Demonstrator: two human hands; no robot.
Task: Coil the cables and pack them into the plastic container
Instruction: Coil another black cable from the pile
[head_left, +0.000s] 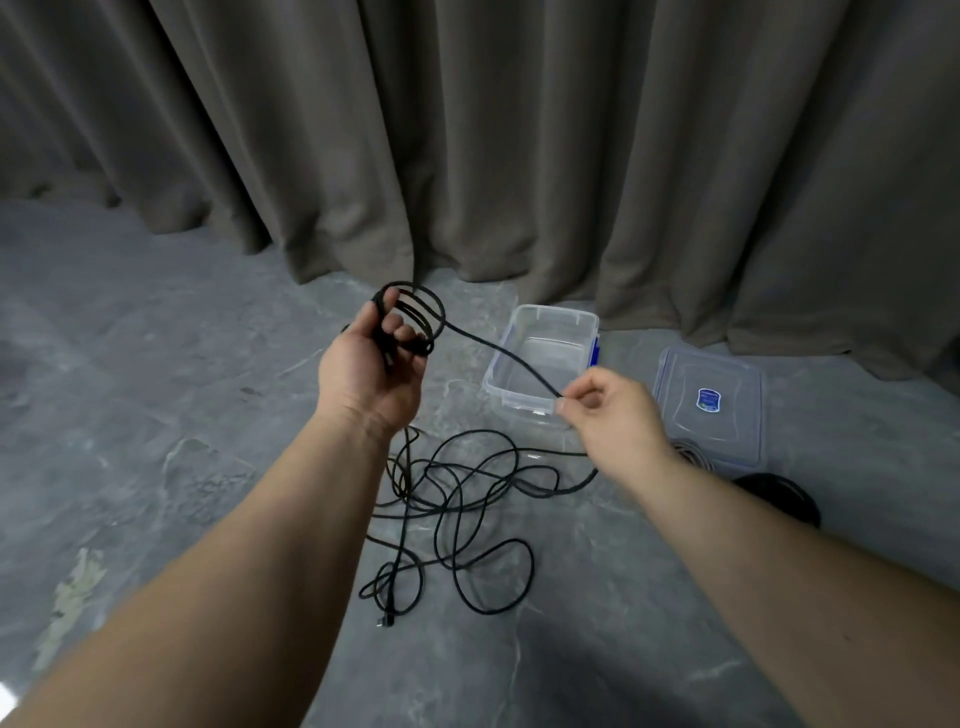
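The left hand (371, 364) grips a few finished loops of the black cable (457, 499) to the left of the open plastic container (540, 358), while the right hand (613, 410) pinches the next stretch taut in front of it, seemingly to feed another loop from the tangle on the floor (156, 415).

Lid (710, 410) right of container (540, 358) — curtain (519, 130) behind.

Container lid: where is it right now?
In the head view the container lid lies flat on the floor at right, beside the open plastic container and just beyond the right hand.
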